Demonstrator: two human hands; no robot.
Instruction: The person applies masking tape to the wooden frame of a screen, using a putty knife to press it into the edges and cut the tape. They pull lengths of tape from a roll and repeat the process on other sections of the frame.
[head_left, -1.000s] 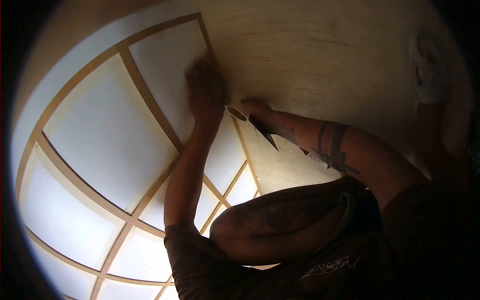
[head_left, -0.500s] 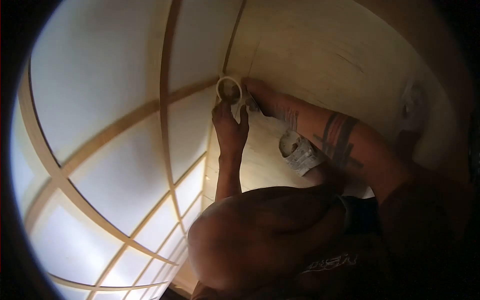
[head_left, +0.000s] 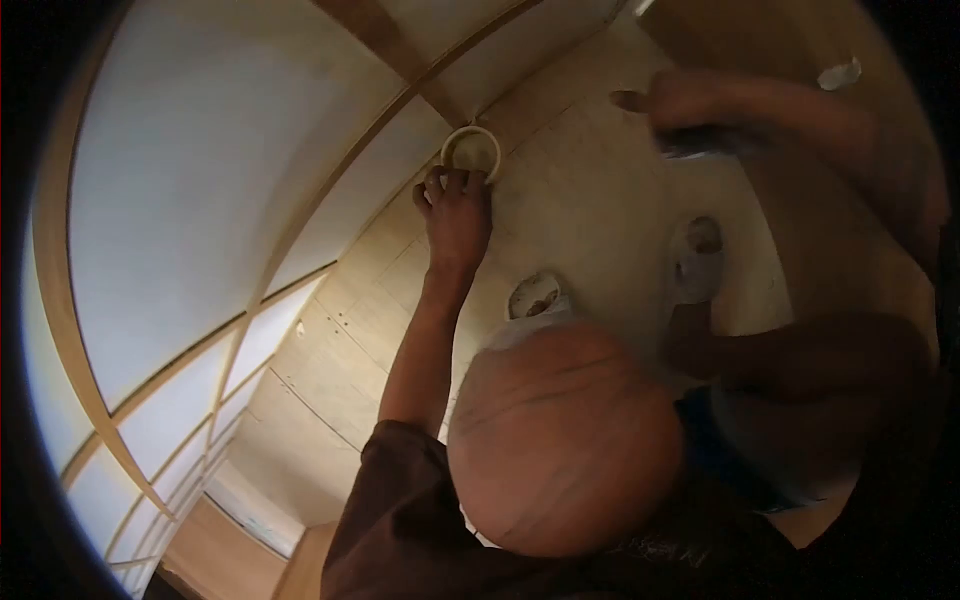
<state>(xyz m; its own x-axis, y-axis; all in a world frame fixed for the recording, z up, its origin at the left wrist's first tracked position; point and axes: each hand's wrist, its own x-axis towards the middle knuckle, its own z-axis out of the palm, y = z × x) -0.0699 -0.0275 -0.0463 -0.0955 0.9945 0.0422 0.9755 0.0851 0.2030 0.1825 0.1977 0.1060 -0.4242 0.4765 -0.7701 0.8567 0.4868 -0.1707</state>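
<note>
Our hands are apart. The left hand (head_left: 461, 222) grips the ring-shaped roll (head_left: 471, 129) beside the lattice panel (head_left: 200, 190), whose visible bays are filled; our right hand (head_left: 688, 100), away from the panel, holds a blurred dark tool (head_left: 700, 141).

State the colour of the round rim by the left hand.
The rim is pale cream; head view.

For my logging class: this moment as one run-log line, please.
left hand: holding pale ring; right hand: holding dark tool, blurred; ring: by latticed panel
</note>
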